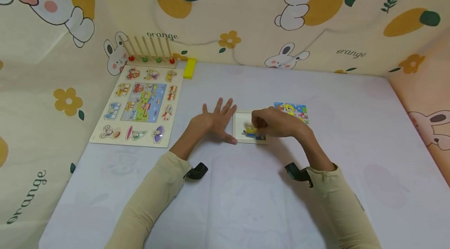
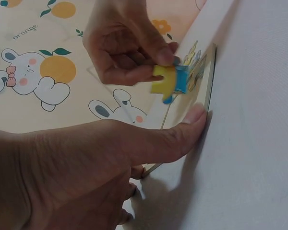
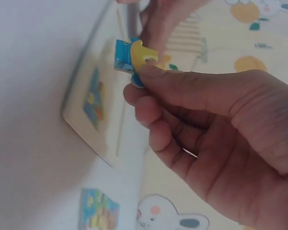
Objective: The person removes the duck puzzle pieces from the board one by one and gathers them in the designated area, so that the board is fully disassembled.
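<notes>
A small puzzle tray (image 1: 241,118) with a pale bottom lies on the white table, with some joined jigsaw pieces (image 1: 250,132) along its lower part. My right hand (image 1: 277,122) is over the tray's right side. Between its thumb and fingers it pinches a yellow and blue puzzle piece (image 2: 164,82), held above the tray in both wrist views. My left hand (image 1: 213,122) lies at the tray's left edge, fingers spread and straight. Its thumb (image 2: 194,115) rests against the tray's rim. Colourful puzzle pieces (image 1: 299,111) sit behind my right hand, which partly hides them.
At the left lies a large knobbed puzzle board (image 1: 140,131) with vehicle and toy shapes. Behind it stands a wooden peg stand (image 1: 151,61) with red and green beads, beside a yellow block (image 1: 189,68). A printed cloth (image 1: 253,14) hangs around the table.
</notes>
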The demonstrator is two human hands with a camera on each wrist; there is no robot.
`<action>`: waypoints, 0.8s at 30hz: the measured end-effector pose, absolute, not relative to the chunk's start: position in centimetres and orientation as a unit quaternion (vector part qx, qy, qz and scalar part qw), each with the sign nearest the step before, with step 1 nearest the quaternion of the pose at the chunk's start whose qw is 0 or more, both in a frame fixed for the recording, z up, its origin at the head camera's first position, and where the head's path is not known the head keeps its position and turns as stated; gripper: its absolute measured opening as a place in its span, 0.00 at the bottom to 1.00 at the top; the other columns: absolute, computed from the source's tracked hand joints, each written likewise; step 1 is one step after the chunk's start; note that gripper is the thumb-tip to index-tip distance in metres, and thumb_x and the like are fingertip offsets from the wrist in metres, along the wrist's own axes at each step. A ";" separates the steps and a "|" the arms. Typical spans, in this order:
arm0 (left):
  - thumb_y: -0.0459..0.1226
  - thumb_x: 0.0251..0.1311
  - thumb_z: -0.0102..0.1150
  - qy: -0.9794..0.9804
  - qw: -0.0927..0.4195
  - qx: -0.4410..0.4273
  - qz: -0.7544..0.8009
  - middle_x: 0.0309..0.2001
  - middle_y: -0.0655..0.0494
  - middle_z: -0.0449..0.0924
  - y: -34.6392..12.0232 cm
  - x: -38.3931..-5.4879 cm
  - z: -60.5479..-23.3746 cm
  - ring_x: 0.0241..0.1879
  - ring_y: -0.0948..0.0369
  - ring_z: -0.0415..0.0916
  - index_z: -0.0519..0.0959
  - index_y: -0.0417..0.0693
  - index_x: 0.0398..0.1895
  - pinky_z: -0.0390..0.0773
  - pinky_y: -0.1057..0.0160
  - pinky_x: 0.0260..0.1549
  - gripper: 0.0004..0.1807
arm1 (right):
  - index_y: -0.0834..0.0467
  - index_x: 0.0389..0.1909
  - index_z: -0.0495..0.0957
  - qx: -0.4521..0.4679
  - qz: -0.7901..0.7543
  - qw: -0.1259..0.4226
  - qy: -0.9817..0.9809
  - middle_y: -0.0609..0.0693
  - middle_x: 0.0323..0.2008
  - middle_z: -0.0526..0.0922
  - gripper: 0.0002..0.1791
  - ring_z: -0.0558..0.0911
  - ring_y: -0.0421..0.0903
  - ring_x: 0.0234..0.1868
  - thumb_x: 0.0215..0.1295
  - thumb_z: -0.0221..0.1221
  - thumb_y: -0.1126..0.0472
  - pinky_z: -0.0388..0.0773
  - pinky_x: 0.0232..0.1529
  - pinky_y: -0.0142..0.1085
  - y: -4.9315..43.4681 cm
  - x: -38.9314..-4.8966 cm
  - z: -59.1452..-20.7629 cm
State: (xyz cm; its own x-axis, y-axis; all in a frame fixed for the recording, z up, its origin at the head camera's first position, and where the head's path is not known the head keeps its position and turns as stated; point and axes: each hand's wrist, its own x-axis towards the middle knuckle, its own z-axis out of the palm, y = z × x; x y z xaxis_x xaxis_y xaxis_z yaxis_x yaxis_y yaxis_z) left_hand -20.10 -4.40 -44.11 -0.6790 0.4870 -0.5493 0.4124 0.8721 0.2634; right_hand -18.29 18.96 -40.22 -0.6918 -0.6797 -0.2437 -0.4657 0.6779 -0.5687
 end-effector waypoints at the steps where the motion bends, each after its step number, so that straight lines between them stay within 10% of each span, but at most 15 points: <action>1: 0.69 0.59 0.64 0.914 0.316 0.245 0.059 0.84 0.54 0.10 -4.4 -20.1 -44.1 0.84 0.46 0.10 0.27 0.53 0.86 0.33 0.23 0.76 0.70 | 0.60 0.34 0.77 -0.318 -0.244 0.220 0.889 0.50 0.29 0.81 0.08 0.76 0.43 0.32 0.65 0.67 0.71 0.76 0.37 0.35 19.2 -18.3 -40.0; 24: 0.67 0.60 0.65 0.918 0.309 0.240 0.061 0.84 0.53 0.12 -4.2 -19.8 -44.0 0.84 0.46 0.12 0.28 0.53 0.86 0.33 0.24 0.77 0.69 | 0.66 0.39 0.79 -0.175 -0.222 0.247 0.927 0.55 0.32 0.83 0.05 0.78 0.46 0.31 0.65 0.62 0.76 0.76 0.31 0.33 29.5 -19.4 -39.2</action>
State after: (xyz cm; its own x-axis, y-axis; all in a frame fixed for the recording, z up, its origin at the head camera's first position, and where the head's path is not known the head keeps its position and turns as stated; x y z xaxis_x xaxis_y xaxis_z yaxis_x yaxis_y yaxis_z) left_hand -19.79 -4.24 -43.96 -0.6937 0.4784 -0.5385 0.4036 0.8774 0.2595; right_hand -19.43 29.48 -39.22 -0.8174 -0.4334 -0.3795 -0.2141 0.8401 -0.4983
